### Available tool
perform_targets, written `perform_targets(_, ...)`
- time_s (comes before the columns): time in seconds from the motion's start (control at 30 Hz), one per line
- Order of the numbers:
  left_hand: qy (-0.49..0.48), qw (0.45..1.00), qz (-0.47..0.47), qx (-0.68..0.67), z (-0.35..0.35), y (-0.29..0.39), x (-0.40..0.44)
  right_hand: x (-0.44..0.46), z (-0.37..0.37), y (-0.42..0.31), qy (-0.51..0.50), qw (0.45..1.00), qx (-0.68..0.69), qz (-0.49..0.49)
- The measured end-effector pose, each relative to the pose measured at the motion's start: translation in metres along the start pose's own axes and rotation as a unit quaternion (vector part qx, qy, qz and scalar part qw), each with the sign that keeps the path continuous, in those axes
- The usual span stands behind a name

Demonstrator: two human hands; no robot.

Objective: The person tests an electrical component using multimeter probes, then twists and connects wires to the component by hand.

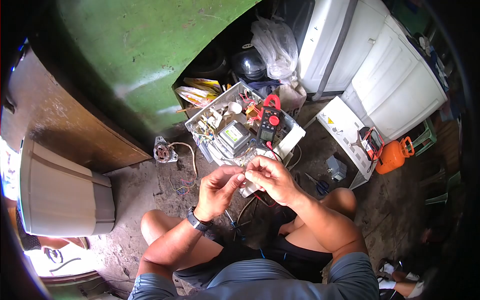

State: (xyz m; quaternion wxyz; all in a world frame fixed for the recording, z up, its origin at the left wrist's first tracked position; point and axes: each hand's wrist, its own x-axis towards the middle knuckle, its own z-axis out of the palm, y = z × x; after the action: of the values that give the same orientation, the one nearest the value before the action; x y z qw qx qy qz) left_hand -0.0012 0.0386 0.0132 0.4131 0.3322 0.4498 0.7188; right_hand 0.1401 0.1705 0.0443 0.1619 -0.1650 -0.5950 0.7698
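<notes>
My left hand (pixel 218 192), with a watch (pixel 198 220) on its wrist, is closed in a pinch. Its fingertips meet those of my right hand (pixel 274 181), which is pinched too. Whatever sits between the fingertips is too small to make out, though thin wires run close by. Just beyond them lies an opened white appliance housing (pixel 295 142) with wires and a labelled metal box (pixel 234 136) inside. A red and black clamp meter (pixel 269 122) rests on the housing's right part, its screen facing up and a red lead hanging from it.
A small motor (pixel 165 150) with a cable lies on the floor at left. To the right are scissors (pixel 318 185), a grey box (pixel 336 168), a white panel (pixel 342 130) and an orange gas tank (pixel 395 156). Screwdrivers (pixel 234 222) lie between my legs.
</notes>
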Motion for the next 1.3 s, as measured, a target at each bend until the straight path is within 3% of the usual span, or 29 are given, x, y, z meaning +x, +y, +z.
perform_targets(0.77,-0.022,0.999,-0.023,0.015,-0.005,0.005,-0.001,-0.001,0.002,0.006,0.004,0.991,-0.114,-0.074)
perform_targets(0.93,-0.033,0.995,0.017,0.097,-0.008,0.005,0.001,-0.002,0.000,0.002,-0.014,0.998,-0.059,-0.018)
perform_targets(1.07,-0.047,0.981,0.070,0.176,-0.010,0.010,0.004,-0.001,0.000,0.007,-0.003,0.995,-0.089,-0.046)
perform_targets(1.13,-0.055,0.941,0.154,0.296,-0.008,0.015,0.006,-0.001,-0.001,0.008,0.005,0.990,-0.130,-0.061)
perform_targets(1.17,-0.056,0.941,0.154,0.296,-0.007,0.018,0.006,-0.001,-0.001,0.008,0.005,0.990,-0.130,-0.061)
perform_targets(1.3,-0.049,0.903,0.206,0.375,-0.005,0.019,0.005,-0.003,-0.003,0.007,-0.039,0.986,0.128,0.102)
